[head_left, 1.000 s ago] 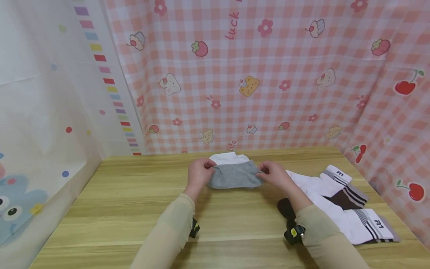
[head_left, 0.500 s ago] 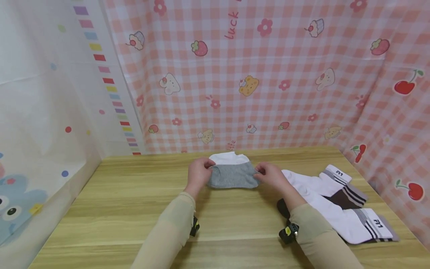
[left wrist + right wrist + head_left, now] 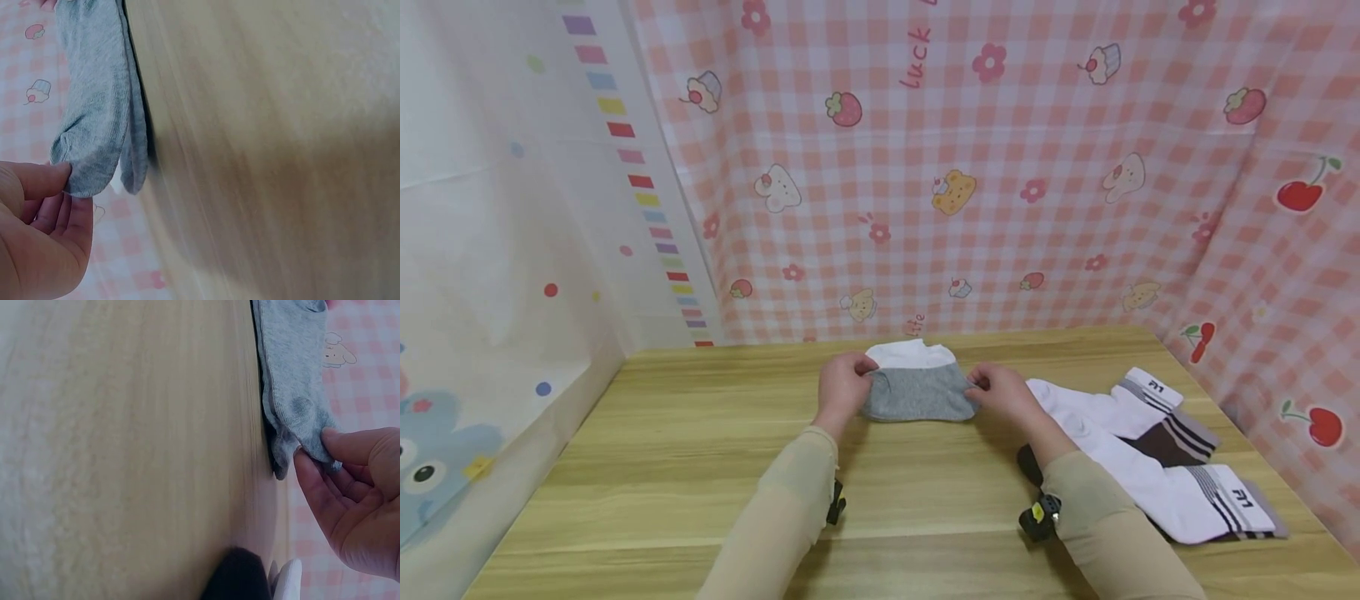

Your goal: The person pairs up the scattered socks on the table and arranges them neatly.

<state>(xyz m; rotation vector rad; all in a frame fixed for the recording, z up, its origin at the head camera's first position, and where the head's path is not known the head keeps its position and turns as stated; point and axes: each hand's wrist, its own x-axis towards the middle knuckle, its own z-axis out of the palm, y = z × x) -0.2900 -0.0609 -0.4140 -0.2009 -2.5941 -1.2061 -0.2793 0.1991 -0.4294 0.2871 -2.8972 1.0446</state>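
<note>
A short grey sock (image 3: 921,396) lies sideways in the middle of the table's far part. My left hand (image 3: 842,387) pinches its left end between thumb and fingers, which the left wrist view shows on the sock's rounded tip (image 3: 94,169). At the opposite end, my right hand (image 3: 1006,393) pinches the fabric with thumb and forefinger. A second grey layer (image 3: 284,453) sits just under the held sock in the right wrist view, apparently a matching sock. Behind the grey pair lies a white low-cut sock (image 3: 913,354), partly covered.
White crew socks (image 3: 1138,475) with black stripes lie at the right, over a dark brown sock (image 3: 1172,437). A black sock end (image 3: 1028,465) shows beside my right forearm. A pink checked curtain (image 3: 880,167) hangs behind the wooden table (image 3: 700,467).
My right hand has shifted slightly left with the grey sock's right end, and that end has come in line over the lower layer. My left hand has barely moved.
</note>
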